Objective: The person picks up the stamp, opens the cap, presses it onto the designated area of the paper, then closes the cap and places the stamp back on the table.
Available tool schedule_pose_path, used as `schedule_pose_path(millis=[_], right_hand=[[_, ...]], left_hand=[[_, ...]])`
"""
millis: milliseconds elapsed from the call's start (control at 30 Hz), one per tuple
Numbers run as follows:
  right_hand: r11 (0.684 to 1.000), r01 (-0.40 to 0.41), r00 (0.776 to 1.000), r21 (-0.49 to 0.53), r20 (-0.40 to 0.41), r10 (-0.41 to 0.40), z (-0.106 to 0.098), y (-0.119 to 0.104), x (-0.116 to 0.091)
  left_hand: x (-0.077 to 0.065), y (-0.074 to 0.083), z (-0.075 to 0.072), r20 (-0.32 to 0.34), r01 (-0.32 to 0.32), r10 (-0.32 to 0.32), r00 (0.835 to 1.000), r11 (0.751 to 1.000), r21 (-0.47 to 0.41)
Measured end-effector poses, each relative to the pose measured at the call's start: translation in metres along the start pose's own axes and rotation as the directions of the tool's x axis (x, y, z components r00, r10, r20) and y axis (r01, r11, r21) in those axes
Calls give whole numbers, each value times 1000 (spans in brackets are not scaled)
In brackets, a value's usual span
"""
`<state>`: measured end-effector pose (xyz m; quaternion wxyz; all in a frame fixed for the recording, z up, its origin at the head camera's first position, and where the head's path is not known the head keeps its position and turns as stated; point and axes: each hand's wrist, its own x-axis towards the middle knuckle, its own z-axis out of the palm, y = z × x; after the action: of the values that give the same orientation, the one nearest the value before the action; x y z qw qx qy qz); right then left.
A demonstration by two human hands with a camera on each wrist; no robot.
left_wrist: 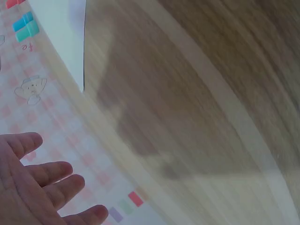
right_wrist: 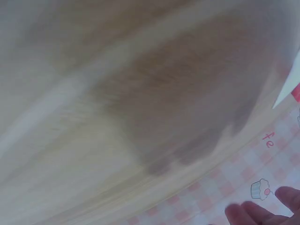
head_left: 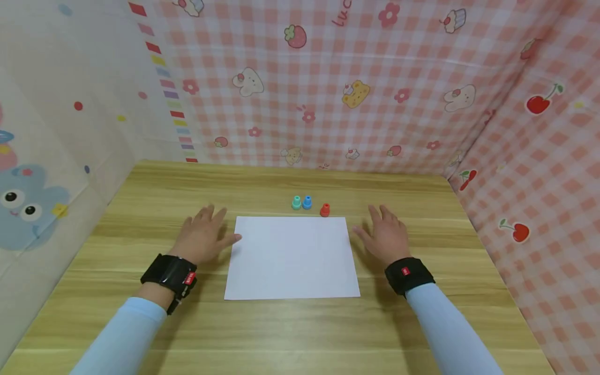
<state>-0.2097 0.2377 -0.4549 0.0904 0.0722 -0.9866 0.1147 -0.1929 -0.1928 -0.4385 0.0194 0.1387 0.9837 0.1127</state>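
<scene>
A blank white sheet of paper lies flat between the two hands. My left hand is at its left side, fingers spread, with the thumb overlapping the sheet's left edge in the head view. On the other side, my right hand has its fingers apart and its thumb toward the right edge. Neither hand holds anything. Behind the sheet stand three small stepped plastic pieces: a green piece and a blue piece close together, and a red piece a little to their right.
Everything stands on a wood-grain table. A pink checked cloth hangs along the back edge, another checked cloth on the right, and a white printed cloth on the left. Both wrists wear black straps.
</scene>
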Motion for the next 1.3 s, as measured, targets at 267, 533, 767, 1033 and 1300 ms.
schedule_pose_path(millis=[267, 533, 767, 1033, 1300], right_hand=[[997, -42, 995, 66, 98, 35, -1, -19, 18], [998, -59, 987, 34, 151, 53, 7, -37, 30], [999, -43, 986, 24, 161, 39, 14, -48, 41], [999, -27, 984, 27, 177, 22, 17, -59, 56], [1000, -8, 987, 21, 159, 4, 27, -64, 66]], left_hand=[[0, 11, 9, 33, -11, 11, 999, 1000, 2], [0, 23, 14, 11, -38, 38, 999, 999, -5], [3, 35, 18, 57, -42, 43, 997, 999, -17], [6, 47, 25, 51, -67, 66, 997, 998, 4], [8, 60, 28, 56, -99, 98, 994, 995, 13]])
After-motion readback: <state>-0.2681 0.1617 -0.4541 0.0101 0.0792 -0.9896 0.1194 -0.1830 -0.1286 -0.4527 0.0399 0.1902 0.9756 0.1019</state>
